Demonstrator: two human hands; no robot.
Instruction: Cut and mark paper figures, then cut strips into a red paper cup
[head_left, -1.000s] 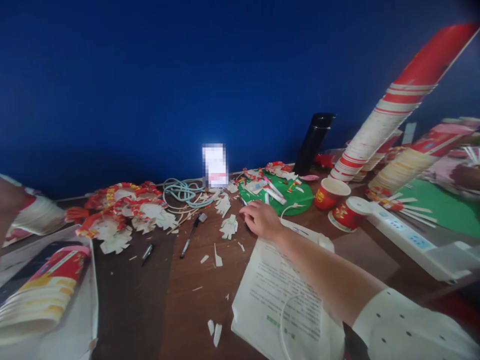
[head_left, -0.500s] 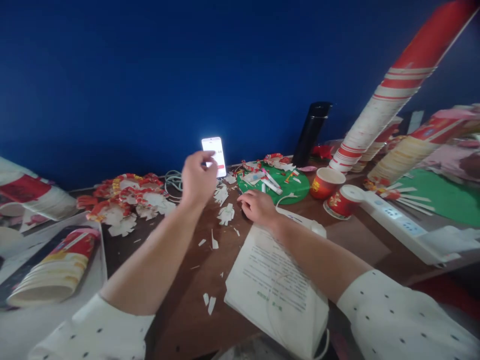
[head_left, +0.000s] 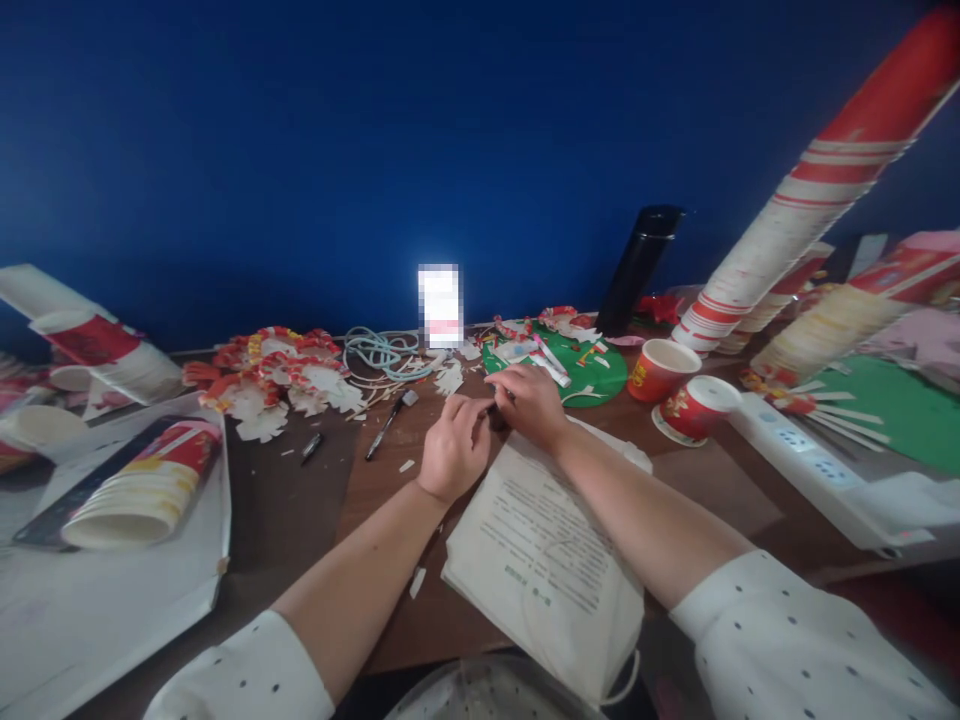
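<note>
My left hand (head_left: 456, 450) is closed on the brown table (head_left: 390, 530), its curled fingers close to my right hand. My right hand (head_left: 531, 402) is bent over, fingers together and pointing left. A small dark thing shows between the two hands, mostly hidden by the fingers; I cannot make out its kind. Under my right forearm lies a white bag (head_left: 517, 540) with printed text and a cord handle. A black pen (head_left: 385, 430) and a short black pen cap (head_left: 312, 448) lie left of my left hand. Behind the hands a lit phone (head_left: 441, 305) leans upright on the blue wall.
Cut red-and-white paper pieces (head_left: 285, 375) and a light blue cable (head_left: 382, 352) lie at the back left. Right stand a green disc (head_left: 600, 385) with scraps, two red paper cups (head_left: 664, 370), a black flask (head_left: 637, 265), a tall cup stack (head_left: 795, 200) and a power strip (head_left: 806, 455).
My left hand has moved from in front of the phone down and right, next to my right hand. It no longer covers the phone, pen and cable. The view has shifted slightly.
</note>
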